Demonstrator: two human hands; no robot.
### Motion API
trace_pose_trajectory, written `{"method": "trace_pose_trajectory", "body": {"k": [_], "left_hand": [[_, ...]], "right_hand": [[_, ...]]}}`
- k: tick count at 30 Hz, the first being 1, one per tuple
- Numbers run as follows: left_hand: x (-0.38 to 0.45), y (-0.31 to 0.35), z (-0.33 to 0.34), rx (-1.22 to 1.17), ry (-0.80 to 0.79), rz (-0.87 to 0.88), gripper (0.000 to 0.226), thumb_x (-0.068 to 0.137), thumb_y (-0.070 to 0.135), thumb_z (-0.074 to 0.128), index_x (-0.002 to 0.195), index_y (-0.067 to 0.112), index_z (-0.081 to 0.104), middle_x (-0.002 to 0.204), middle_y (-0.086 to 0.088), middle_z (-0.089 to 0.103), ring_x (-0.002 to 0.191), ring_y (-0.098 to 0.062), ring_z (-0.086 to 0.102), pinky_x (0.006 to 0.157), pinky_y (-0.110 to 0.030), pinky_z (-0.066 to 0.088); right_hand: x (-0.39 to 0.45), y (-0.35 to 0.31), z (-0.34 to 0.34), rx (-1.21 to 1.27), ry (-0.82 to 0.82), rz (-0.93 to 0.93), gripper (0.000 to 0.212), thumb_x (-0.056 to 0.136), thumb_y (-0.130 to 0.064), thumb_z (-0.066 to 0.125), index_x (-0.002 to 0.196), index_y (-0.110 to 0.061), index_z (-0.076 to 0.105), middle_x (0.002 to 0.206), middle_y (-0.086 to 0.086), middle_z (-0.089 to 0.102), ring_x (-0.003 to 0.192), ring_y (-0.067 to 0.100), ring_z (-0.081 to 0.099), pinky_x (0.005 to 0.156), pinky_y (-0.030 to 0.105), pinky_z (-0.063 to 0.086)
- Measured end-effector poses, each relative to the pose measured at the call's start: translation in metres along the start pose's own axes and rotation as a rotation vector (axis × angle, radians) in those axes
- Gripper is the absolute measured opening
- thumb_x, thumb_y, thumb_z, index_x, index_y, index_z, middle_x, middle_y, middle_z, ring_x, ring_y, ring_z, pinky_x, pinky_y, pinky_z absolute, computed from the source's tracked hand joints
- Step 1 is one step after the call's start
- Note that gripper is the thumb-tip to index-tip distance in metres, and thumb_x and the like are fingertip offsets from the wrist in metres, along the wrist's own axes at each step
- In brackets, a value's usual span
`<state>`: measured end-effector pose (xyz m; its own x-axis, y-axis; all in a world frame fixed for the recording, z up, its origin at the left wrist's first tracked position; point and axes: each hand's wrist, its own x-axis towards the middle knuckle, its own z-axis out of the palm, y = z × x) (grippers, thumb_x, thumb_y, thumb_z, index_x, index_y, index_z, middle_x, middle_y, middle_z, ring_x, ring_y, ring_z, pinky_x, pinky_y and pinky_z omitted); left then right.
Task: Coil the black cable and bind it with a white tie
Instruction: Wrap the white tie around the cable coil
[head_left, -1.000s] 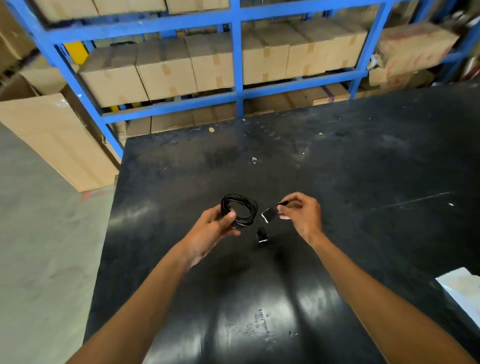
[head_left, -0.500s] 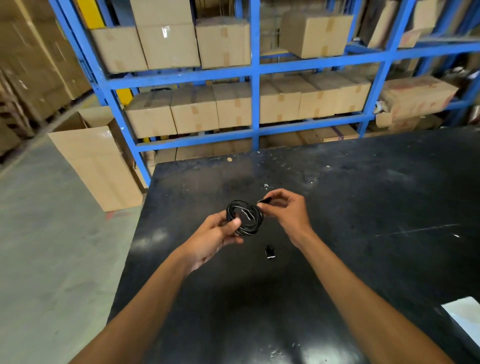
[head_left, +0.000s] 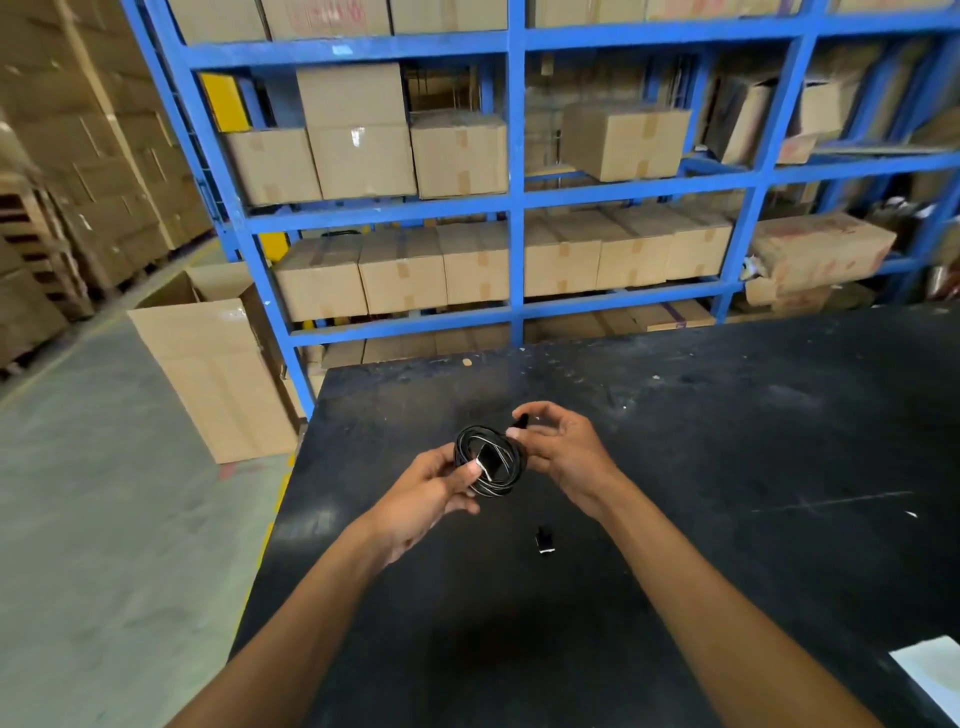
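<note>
Right hand (head_left: 563, 449) has closed in, pinching the cable end against the coil (head_left: 488, 462). Left hand (head_left: 431, 493) grips the loops; keep them pinched flat while tucking.

No text could be read. Faint reddish marks showed on the brown cardboard boxes (head_left: 823, 249) on the blue metal shelving rack (head_left: 515, 197), too blurred to make out, and a small purple printed patch on a flat carton (head_left: 675, 318) below was equally illegible.
</note>
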<state>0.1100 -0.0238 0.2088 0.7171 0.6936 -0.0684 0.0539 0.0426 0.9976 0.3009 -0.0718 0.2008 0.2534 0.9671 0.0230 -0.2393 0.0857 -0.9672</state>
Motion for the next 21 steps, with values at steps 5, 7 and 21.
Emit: {"method": "trace_pose_trajectory", "body": {"k": [5,7,21], "left_hand": [[-0.004,0.004,-0.005,0.039,0.016,0.044,0.022,0.098,0.007,0.049,0.118,0.004,0.060,0.100,-0.009,0.065,0.085,-0.014,0.059,0.067,-0.023,0.051],[-0.004,0.005,-0.006,0.079,0.025,0.060,0.021,0.098,0.007,0.050,0.116,0.005,0.061,0.097,-0.007,0.066,0.078,-0.010,0.060,0.067,-0.024,0.051],[-0.008,0.012,-0.011,0.143,0.105,0.113,0.021,0.099,0.009,0.050,0.117,0.005,0.059,0.109,-0.018,0.067,0.085,-0.013,0.061,0.068,-0.026,0.049]], "right_hand": [[0.003,-0.006,0.011,0.039,-0.009,0.042,0.017,0.089,-0.001,0.068,0.100,-0.014,0.065,0.080,0.006,0.071,0.070,0.017,0.068,0.066,0.028,0.057],[0.004,-0.008,0.017,0.016,-0.011,0.057,0.017,0.090,-0.002,0.066,0.103,-0.013,0.064,0.079,0.004,0.070,0.068,0.016,0.067,0.063,0.025,0.056],[-0.003,-0.013,0.031,-0.398,0.138,-0.401,0.011,0.087,-0.008,0.072,0.093,-0.017,0.072,0.088,-0.005,0.074,0.088,0.010,0.071,0.079,0.021,0.055]]}}
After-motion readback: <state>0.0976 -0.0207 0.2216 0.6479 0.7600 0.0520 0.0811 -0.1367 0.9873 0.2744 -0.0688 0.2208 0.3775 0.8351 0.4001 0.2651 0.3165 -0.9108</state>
